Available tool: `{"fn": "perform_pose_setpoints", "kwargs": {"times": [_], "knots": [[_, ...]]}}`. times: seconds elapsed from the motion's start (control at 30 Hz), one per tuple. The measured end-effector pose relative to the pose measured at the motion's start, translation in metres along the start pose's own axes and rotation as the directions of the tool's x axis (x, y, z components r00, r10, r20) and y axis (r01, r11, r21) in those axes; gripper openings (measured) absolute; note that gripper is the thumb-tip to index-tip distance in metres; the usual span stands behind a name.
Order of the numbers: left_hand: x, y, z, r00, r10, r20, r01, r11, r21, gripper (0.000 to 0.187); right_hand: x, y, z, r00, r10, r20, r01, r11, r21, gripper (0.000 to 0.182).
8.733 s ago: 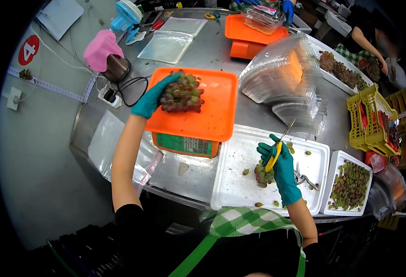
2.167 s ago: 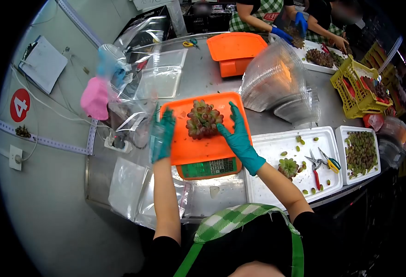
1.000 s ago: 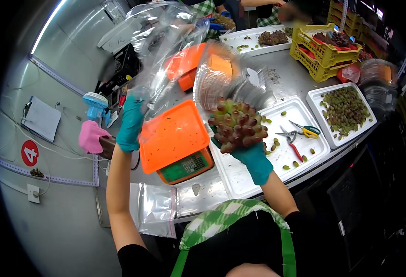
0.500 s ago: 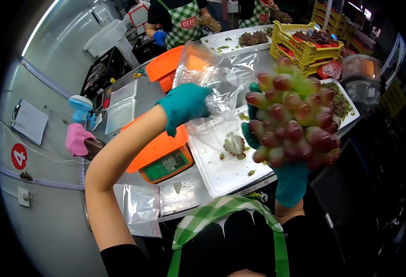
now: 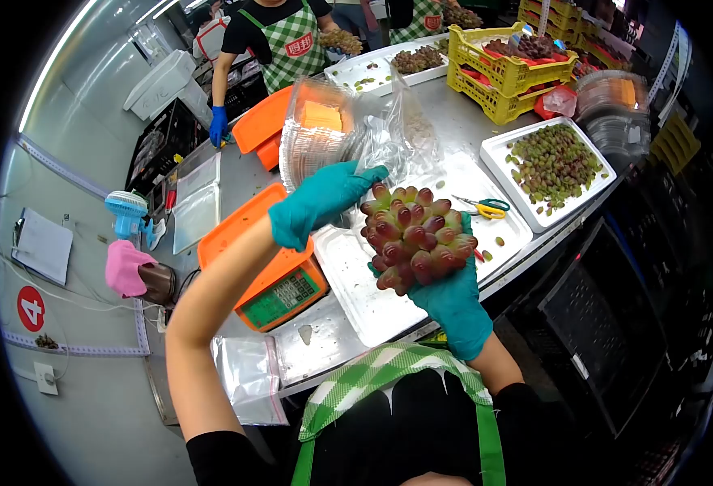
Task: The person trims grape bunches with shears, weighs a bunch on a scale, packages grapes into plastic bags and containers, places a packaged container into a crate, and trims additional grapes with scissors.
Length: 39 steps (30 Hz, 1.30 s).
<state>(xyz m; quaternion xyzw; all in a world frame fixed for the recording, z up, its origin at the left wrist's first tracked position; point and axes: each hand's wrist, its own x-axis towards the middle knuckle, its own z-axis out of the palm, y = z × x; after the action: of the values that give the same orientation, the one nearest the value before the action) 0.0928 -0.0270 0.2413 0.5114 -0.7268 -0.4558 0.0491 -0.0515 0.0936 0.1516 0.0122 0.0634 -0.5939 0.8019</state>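
A bunch of red-green grapes [image 5: 418,239] rests in my right hand [image 5: 456,312], which wears a teal glove and is closed around it from below and behind. My left hand [image 5: 324,198], gloved alike, pinches the edge of a clear plastic bag [image 5: 409,134] just above and left of the grapes. Part of the bag is hidden by that hand and the fruit. Below both hands lies a white tray [image 5: 364,304] with a few loose grapes. Scissors [image 5: 490,207] with yellow and teal handles lie on it, right of the bunch.
Left of the tray stands an orange scale [image 5: 283,298]. Stacked clear plastic containers [image 5: 314,138] are behind my left hand. A tray of small grapes [image 5: 555,166] and yellow crates [image 5: 502,77] are at the right. A co-worker in a checked apron [image 5: 295,44] stands across the table.
My right hand has brought the grapes left, up against the bag's near side. My left hand still grips the bag, which now stands more upright. The scissors have come into sight.
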Motion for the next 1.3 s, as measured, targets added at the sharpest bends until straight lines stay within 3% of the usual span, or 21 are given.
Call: {"fn": "perform_pose_setpoints", "kwargs": {"times": [0.1, 0.13, 0.23, 0.43, 0.53, 0.63, 0.67, 0.77, 0.83, 0.9, 1.03, 1.1, 1.17, 1.23, 1.3], "knots": [[-0.009, -0.016, 0.021, 0.910, 0.266, -0.319, -0.310, 0.946, -0.097, 0.055, 0.006, 0.000, -0.012, 0.997, -0.062, -0.047, 0.062, 0.998, 0.007, 0.058], [-0.007, -0.025, 0.029, 0.736, 0.501, -0.456, -0.492, 0.858, 0.149, 0.053, 0.009, 0.000, -0.017, 0.993, -0.088, -0.075, 0.089, 0.996, 0.014, 0.059], [-0.027, -0.026, 0.049, 0.673, 0.478, -0.564, -0.415, 0.875, 0.247, 0.061, 0.022, -0.001, -0.042, 0.991, -0.099, 0.089, 0.083, 0.983, 0.164, 0.059], [-0.042, -0.038, 0.074, 0.541, 0.500, -0.676, -0.438, 0.854, 0.281, 0.070, 0.033, -0.002, -0.042, 0.956, -0.085, 0.282, 0.022, 0.975, 0.221, 0.057], [-0.045, -0.048, 0.083, 0.531, 0.483, -0.696, -0.378, 0.870, 0.316, 0.065, 0.042, 0.001, -0.042, 0.973, -0.188, 0.134, 0.184, 0.982, 0.041, 0.062], [-0.045, -0.048, 0.075, 0.421, 0.500, -0.756, -0.441, 0.842, 0.311, 0.061, 0.055, 0.007, -0.055, 0.941, -0.281, 0.187, 0.318, 0.924, -0.212, 0.067], [-0.045, -0.043, 0.072, 0.387, 0.461, -0.798, -0.417, 0.860, 0.294, 0.057, 0.055, 0.007, -0.057, 0.951, -0.234, 0.200, 0.273, 0.942, -0.195, 0.066], [-0.036, -0.038, 0.067, 0.334, 0.566, -0.754, -0.442, 0.801, 0.405, 0.055, 0.056, 0.017, -0.052, 0.940, -0.267, 0.211, 0.324, 0.893, -0.313, 0.073], [-0.037, -0.033, 0.070, 0.312, 0.649, -0.694, -0.309, 0.760, 0.572, 0.056, 0.059, 0.017, -0.050, 0.946, -0.254, 0.201, 0.318, 0.852, -0.417, 0.070], [-0.038, -0.029, 0.074, 0.380, 0.708, -0.596, -0.279, 0.702, 0.656, 0.056, 0.060, 0.016, -0.056, 0.950, -0.231, 0.211, 0.310, 0.779, -0.544, 0.067], [-0.039, -0.030, 0.087, 0.411, 0.775, -0.480, -0.244, 0.601, 0.761, 0.058, 0.066, 0.018, -0.064, 0.957, -0.264, 0.122, 0.291, 0.874, -0.389, 0.068], [-0.042, -0.028, 0.095, 0.485, 0.744, -0.460, -0.218, 0.612, 0.760, 0.061, 0.067, 0.018, -0.064, 0.966, -0.229, 0.116, 0.255, 0.908, -0.333, 0.059], [-0.041, -0.030, 0.100, 0.479, 0.751, -0.454, -0.200, 0.597, 0.777, 0.061, 0.067, 0.016, -0.061, 0.975, -0.193, 0.112, 0.217, 0.936, -0.278, 0.051], [-0.041, -0.030, 0.101, 0.457, 0.771, -0.444, -0.194, 0.573, 0.796, 0.059, 0.069, 0.020, -0.053, 0.940, -0.249, 0.235, 0.315, 0.898, -0.308, 0.050], [-0.042, -0.032, 0.102, 0.445, 0.789, -0.423, -0.168, 0.537, 0.827, 0.058, 0.069, 0.025, -0.063, 0.948, -0.291, 0.127, 0.317, 0.863, -0.393, 0.052]]}}
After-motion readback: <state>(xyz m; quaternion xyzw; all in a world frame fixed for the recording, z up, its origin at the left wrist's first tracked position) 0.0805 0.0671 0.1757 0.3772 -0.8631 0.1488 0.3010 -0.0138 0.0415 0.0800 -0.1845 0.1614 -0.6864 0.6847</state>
